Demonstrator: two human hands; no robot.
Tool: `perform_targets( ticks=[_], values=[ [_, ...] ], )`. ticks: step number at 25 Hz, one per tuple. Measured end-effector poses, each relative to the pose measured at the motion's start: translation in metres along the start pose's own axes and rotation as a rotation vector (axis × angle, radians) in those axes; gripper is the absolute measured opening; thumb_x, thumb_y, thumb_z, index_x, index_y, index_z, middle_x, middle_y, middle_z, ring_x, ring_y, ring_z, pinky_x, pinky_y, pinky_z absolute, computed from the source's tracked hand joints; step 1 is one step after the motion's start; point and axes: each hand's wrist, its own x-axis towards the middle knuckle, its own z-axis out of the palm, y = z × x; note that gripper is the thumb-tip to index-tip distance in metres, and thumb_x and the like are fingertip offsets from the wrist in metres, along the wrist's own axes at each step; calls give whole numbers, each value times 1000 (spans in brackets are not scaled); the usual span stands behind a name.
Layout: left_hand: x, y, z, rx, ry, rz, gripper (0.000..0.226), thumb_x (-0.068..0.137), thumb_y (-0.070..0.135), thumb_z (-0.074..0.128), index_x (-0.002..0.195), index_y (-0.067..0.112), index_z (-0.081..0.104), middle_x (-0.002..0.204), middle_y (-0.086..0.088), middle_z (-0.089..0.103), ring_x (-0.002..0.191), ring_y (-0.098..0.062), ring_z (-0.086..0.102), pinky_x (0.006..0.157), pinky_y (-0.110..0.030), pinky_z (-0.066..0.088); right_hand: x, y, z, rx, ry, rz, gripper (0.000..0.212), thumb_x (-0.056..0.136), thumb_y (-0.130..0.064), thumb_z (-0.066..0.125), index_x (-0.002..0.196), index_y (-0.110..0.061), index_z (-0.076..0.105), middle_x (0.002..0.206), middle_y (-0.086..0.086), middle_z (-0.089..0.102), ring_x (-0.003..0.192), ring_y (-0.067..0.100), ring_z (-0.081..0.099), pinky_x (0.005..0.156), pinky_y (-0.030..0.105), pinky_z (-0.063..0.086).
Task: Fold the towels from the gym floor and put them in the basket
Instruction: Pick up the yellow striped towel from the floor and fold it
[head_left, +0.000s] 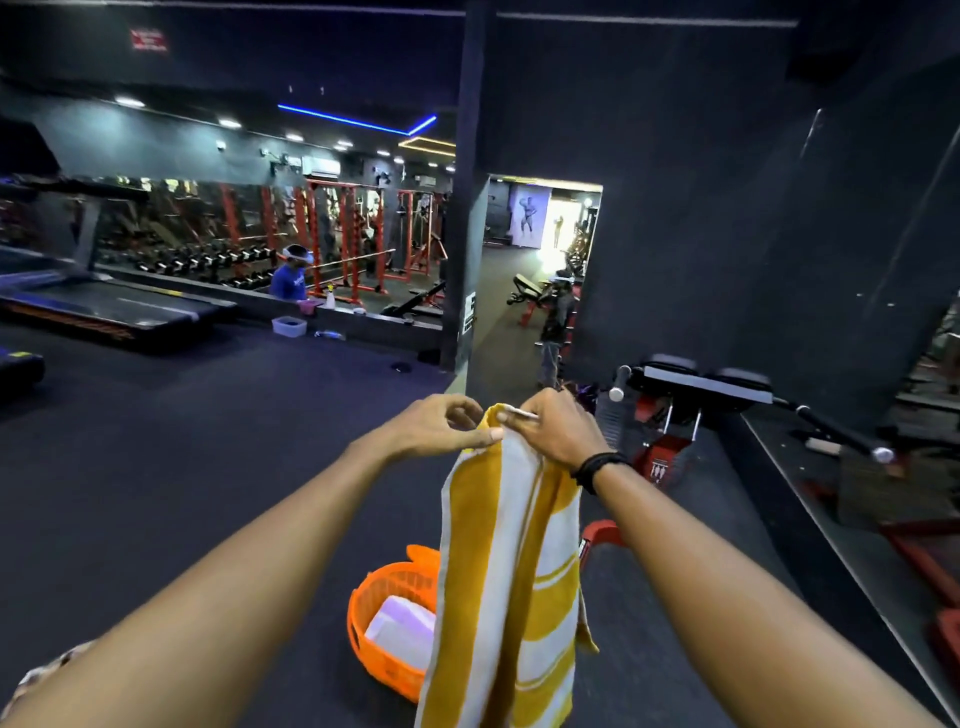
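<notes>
Head view: left hand (441, 423) and right hand (553, 431) pinch a hanging yellow-and-white striped terry towel (498, 577) above an orange lattice plastic basket (387, 618).

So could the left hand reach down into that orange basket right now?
Probably not as things stand. The left hand is busy pinching the top of the striped towel together with the right hand, and the towel hangs in front of the orange basket on the floor below.

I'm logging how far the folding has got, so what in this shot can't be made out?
- Orange basket, head view: its right side is hidden behind the striped towel.
- Towel's lower end: cut off by the bottom edge.
- White item in the basket: too blurred to identify.
- Towels on the floor: none in view.
</notes>
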Motion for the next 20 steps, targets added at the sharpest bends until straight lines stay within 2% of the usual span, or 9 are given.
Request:
perform_targets(
  ticks=[2,4,6,8,10,13,16,18,20],
  values=[
    [30,-7,-7,58,-2,58,36,82,45,69,105,17,69,98,1,69,89,-11,63,74,-27,49,24,3,9,-3,2,2,60,86,-59,56,44,-17,42,50,-2,43,61,26,50,53,33,34],
    [53,-15,-12,146,43,102,13,89,24,65,90,13,71,83,-2,67,81,-16,61,64,-25,41,41,13,18,32,-17,-6,55,81,-59,62,44,-21,46,50,-4,45,60,21,52,53,32,35],
    [74,-26,-20,129,176,111,12,90,15,60,89,15,72,83,-2,67,87,-20,62,66,-24,36,59,29,30,77,-56,-17,47,76,-56,69,49,-22,52,49,-4,48,55,12,49,52,34,36],
    [92,-34,-31,61,323,98,15,91,14,56,90,13,72,89,-6,70,92,-23,63,68,-25,35,72,49,47,56,-125,-10,38,77,-44,73,57,-16,57,56,-1,56,60,13,53,57,38,43],
    [109,-42,-42,51,426,61,17,92,16,53,88,11,69,89,-9,69,93,-28,61,67,-29,35,82,74,64,-17,-212,26,33,79,-32,73,59,-13,55,60,3,56,63,16,53,63,40,47],
    [138,-64,-65,-16,505,-38,17,94,18,47,82,13,59,84,-7,62,90,-30,56,71,-36,38,104,109,86,-76,-319,93,39,80,-32,72,54,-15,49,58,0,50,61,15,48,62,36,46],
    [165,-88,-78,-87,418,-22,22,83,42,59,84,21,53,79,3,59,83,-21,55,73,-35,43,147,112,90,35,-266,20,47,84,-37,69,51,-18,41,52,-4,42,58,13,42,55,33,37],
    [175,-93,-73,-43,268,-14,50,64,58,72,102,29,57,91,4,65,87,-14,59,79,-33,47,173,92,84,86,-214,-104,48,85,-36,68,52,-17,39,50,-3,36,57,11,35,53,31,30],
    [196,-94,-62,36,113,1,78,57,61,77,125,33,54,112,7,62,105,-11,57,90,-31,47,202,74,80,121,-213,-234,43,87,-30,67,54,-16,44,54,0,35,57,9,29,50,27,26]
  ],
)
